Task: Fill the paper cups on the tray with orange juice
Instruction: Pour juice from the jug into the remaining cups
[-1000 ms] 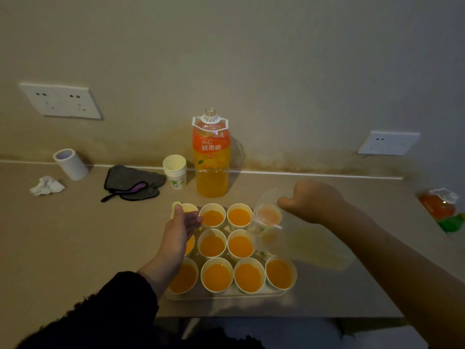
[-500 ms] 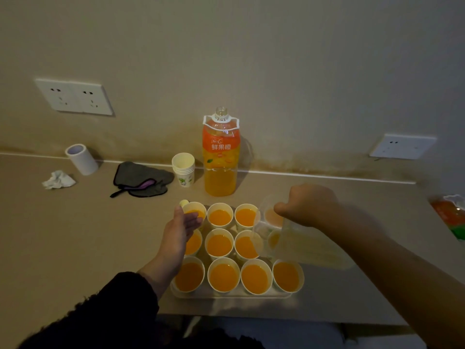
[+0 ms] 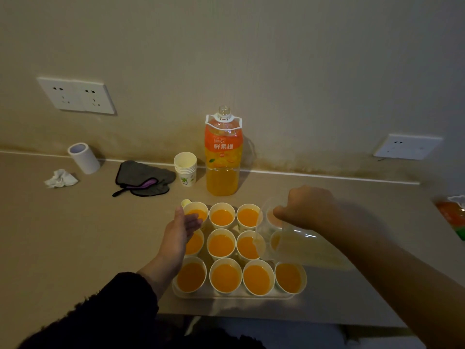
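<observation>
My right grip (image 3: pixel 307 207) is closed in a fist round the top of a clear jug (image 3: pixel 297 248), which lies tipped over on its side with its mouth pointing towards my left. Only a little pale juice sits in it. Its lip hangs over the third cup of the middle row, just below and to the left of this grip; I cannot tell whether anything is running out.

My left grip (image 3: pixel 181 230) is wide, fingers straight and together, palm turned towards the far-left cup (image 3: pixel 195 212) and right up against its side. A small yellow cap (image 3: pixel 185 203) lies just beyond my fingertips.

The cups (image 3: pixel 224 278) stand in three rows of four on a pale tray (image 3: pixel 234 295), between my two grips and nearer to me than both. Those I see plainly hold orange juice; the two beneath my right grip show only through the jug.

Beyond both grips, by the wall, the juice bottle (image 3: pixel 222 157) stands upright and uncapped on the surface (image 3: pixel 75 235). A stack of spare cups (image 3: pixel 186 170) stands just to its left. Farther left lie a dark cloth (image 3: pixel 143 177), a crumpled tissue (image 3: pixel 61 178) and a roll of tape (image 3: pixel 84 158).
</observation>
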The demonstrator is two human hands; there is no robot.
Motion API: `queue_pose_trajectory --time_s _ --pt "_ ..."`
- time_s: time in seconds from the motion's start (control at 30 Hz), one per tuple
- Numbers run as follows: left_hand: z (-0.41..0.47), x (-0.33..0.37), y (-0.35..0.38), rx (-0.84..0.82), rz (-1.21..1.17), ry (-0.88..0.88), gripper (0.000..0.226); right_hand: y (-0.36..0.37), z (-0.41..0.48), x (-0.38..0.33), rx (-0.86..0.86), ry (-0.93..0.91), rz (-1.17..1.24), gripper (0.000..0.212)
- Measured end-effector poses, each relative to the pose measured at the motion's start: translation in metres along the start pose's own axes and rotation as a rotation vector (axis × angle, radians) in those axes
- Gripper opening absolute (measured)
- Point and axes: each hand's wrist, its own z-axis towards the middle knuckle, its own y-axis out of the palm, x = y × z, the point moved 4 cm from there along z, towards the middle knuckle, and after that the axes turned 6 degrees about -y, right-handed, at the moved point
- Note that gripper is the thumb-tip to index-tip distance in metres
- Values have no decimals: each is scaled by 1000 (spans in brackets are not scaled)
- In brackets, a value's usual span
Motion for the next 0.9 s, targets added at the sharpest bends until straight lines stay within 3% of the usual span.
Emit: queue_pose_trajectory --time_s 0.9 --pt "2 -3 -1 -19 16 -21 56 6 3 -6 14 -35 -63 60"
